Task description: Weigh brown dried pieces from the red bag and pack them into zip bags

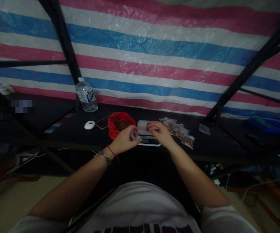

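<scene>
Beside the small scale [150, 141], my left hand [125, 139] is closed on a clear plastic bag [133, 134]. My right hand [160, 132] hovers over the scale's plate [142, 127], its fingers pinched together near something small and dark that I cannot make out. A red bag [111, 125], open at the top and holding brown dried material [122, 124], lies just left of the scale. Several small clear bags with brown contents [188, 141] are spread to the right of my right hand.
A water bottle [86, 96] stands at the back left, with a white oval object [89, 125] in front of it. A flat clear bag [204, 129] lies on the black table [217, 142] at the right. Black metal posts frame the striped sheet behind.
</scene>
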Demonstrator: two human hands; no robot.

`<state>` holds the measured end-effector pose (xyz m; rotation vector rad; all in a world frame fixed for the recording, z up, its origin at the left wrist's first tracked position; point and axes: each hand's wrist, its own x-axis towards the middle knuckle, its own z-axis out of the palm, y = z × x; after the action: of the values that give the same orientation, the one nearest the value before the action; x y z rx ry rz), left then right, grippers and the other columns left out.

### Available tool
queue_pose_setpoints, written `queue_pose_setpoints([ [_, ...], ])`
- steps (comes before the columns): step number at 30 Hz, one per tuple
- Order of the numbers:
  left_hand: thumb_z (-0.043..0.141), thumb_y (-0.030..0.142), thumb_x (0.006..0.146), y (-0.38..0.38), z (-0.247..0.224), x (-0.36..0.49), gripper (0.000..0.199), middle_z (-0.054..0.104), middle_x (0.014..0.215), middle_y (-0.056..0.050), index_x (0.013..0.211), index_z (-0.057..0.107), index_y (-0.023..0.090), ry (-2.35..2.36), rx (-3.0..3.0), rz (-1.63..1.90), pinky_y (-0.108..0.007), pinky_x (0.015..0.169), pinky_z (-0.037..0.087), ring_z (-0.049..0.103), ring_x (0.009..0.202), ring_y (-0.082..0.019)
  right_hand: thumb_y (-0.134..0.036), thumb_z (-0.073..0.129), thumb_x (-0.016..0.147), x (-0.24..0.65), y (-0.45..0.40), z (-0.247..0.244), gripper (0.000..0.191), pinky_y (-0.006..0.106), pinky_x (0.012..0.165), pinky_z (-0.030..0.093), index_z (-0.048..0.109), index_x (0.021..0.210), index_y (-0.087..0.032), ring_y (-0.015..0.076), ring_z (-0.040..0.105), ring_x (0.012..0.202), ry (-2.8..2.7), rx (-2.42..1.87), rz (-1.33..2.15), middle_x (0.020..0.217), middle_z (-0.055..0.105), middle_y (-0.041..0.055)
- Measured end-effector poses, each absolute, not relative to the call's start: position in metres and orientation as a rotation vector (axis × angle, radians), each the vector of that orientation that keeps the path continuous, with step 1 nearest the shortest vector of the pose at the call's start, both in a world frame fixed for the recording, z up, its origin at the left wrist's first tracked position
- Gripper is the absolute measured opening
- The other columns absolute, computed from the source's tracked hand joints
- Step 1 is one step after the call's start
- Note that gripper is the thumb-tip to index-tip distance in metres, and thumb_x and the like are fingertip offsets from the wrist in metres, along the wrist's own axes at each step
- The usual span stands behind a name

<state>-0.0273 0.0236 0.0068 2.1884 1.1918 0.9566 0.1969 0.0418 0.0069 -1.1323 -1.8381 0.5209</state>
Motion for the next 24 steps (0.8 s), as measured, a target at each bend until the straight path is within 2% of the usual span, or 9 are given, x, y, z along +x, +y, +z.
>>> queue_pose_setpoints([
  [3, 0.067, 0.039, 0.073, 0.014, 0.009, -0.019, 0.040, 0.064, 0.102, -0.011, 0.106, 0.058, 0.019, 1.222, 2.477, 0.876, -0.038, 0.086, 0.047, 0.061, 0.095, -0.026, -0.024, 0.060, 0.080, 0.182, 0.018, 0.007, 0.014, 0.033, 0.092, 0.046, 0.072, 0.086, -0.022, 0.0201, 0.059, 0.110, -1.932, -1.027, 0.780, 0.112, 0.066, 0.0058],
  [5, 0.064, 0.035, 0.074, 0.009, 0.011, -0.016, 0.034, 0.064, 0.100, -0.010, 0.104, 0.059, 0.018, 1.252, 2.604, 0.801, -0.038, 0.085, 0.046, 0.061, 0.094, -0.026, -0.022, 0.059, 0.081, 0.173, 0.009, 0.004, 0.015, 0.032, 0.092, 0.045, 0.072, 0.086, -0.020, 0.0188, 0.062, 0.100, -1.979, -1.005, 0.909, 0.102, 0.070, 0.0045],
  [9, 0.061, 0.031, 0.075, -0.002, 0.013, -0.009, 0.034, 0.064, 0.096, -0.009, 0.106, 0.058, 0.017, 1.286, 2.753, 0.692, -0.039, 0.084, 0.046, 0.060, 0.094, -0.026, -0.013, 0.053, 0.081, 0.160, 0.005, -0.007, 0.019, 0.025, 0.070, 0.045, 0.070, 0.075, -0.015, 0.0144, 0.061, 0.071, -2.056, -1.083, 1.013, 0.073, 0.068, 0.0012],
  [11, 0.061, 0.032, 0.074, -0.006, 0.012, -0.006, 0.036, 0.064, 0.097, -0.009, 0.107, 0.058, 0.017, 1.265, 2.803, 0.665, -0.040, 0.084, 0.046, 0.060, 0.094, -0.027, -0.010, 0.053, 0.078, 0.157, 0.005, -0.012, 0.017, 0.023, 0.063, 0.042, 0.069, 0.072, -0.014, 0.0131, 0.058, 0.065, -2.057, -1.153, 1.003, 0.066, 0.065, 0.0000],
  [15, 0.062, 0.029, 0.074, -0.007, 0.008, -0.006, 0.041, 0.063, 0.103, -0.009, 0.112, 0.056, 0.017, 1.232, 2.829, 0.642, -0.038, 0.085, 0.047, 0.059, 0.096, -0.026, -0.013, 0.067, 0.069, 0.156, 0.006, -0.016, 0.013, 0.023, 0.064, 0.043, 0.072, 0.080, -0.013, 0.0152, 0.060, 0.069, -2.008, -1.180, 0.974, 0.073, 0.069, 0.0013],
  [20, 0.060, 0.024, 0.074, 0.010, 0.007, -0.023, 0.047, 0.062, 0.108, -0.011, 0.120, 0.054, 0.015, 1.257, 2.838, 0.654, -0.039, 0.087, 0.047, 0.058, 0.100, -0.026, -0.029, 0.075, 0.066, 0.173, 0.011, -0.001, 0.038, 0.029, 0.074, 0.049, 0.072, 0.101, -0.015, 0.0184, 0.064, 0.078, -1.901, -1.121, 1.127, 0.088, 0.072, 0.0041],
  [24, 0.051, 0.014, 0.076, 0.028, 0.005, -0.039, 0.040, 0.063, 0.109, -0.010, 0.116, 0.057, 0.017, 1.283, 2.748, 0.808, -0.039, 0.093, 0.046, 0.059, 0.104, -0.024, -0.029, 0.077, 0.064, 0.198, 0.019, 0.016, 0.058, 0.032, 0.076, 0.050, 0.065, 0.118, -0.013, 0.0183, 0.065, 0.078, -1.745, -1.139, 1.234, 0.089, 0.072, 0.0048],
])
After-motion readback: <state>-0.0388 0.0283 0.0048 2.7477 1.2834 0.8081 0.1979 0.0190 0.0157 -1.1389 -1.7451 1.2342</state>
